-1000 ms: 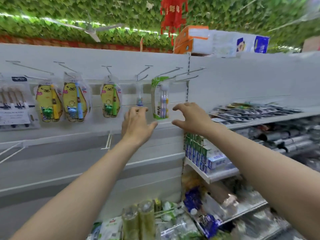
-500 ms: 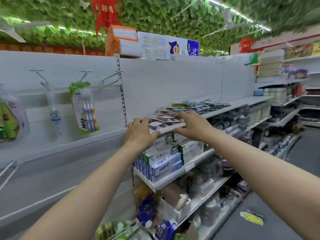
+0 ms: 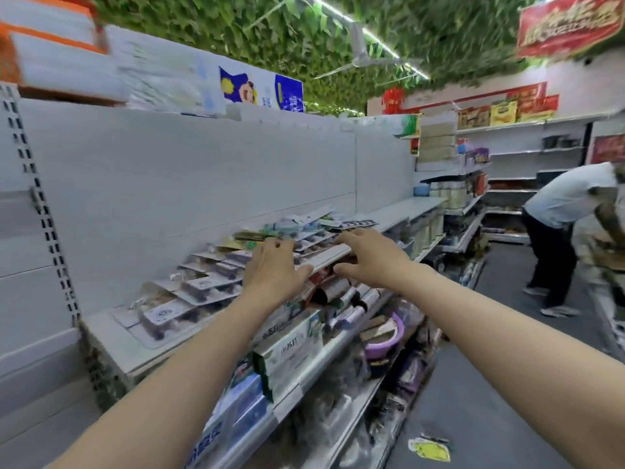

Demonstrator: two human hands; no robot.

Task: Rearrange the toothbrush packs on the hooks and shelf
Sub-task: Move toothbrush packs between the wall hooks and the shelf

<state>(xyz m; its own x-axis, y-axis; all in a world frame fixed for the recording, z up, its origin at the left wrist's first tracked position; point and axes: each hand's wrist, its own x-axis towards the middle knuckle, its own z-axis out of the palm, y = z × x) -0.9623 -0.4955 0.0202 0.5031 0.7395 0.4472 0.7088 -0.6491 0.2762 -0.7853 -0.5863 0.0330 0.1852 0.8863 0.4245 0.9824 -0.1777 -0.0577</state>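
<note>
Flat toothbrush packs (image 3: 199, 286) lie overlapping in a long row on a white shelf (image 3: 111, 336), running from lower left to upper right. My left hand (image 3: 274, 272) reaches over the middle of the row, fingers relaxed, fingertips at the packs. My right hand (image 3: 368, 258) hovers just right of it above the shelf's front edge, fingers spread and slightly bent, holding nothing. The hooks are out of view to the left.
Toothpaste boxes (image 3: 291, 350) fill the shelf below, with rolls and a purple tub (image 3: 385, 340) further right. A person in a white shirt (image 3: 568, 211) bends over in the aisle at right. A yellow paper (image 3: 429, 450) lies on the grey floor.
My view has swung right, away from the hooks with hanging packs. Both hands moved right along the shelf to the row of flat packs. A person has come into view.
</note>
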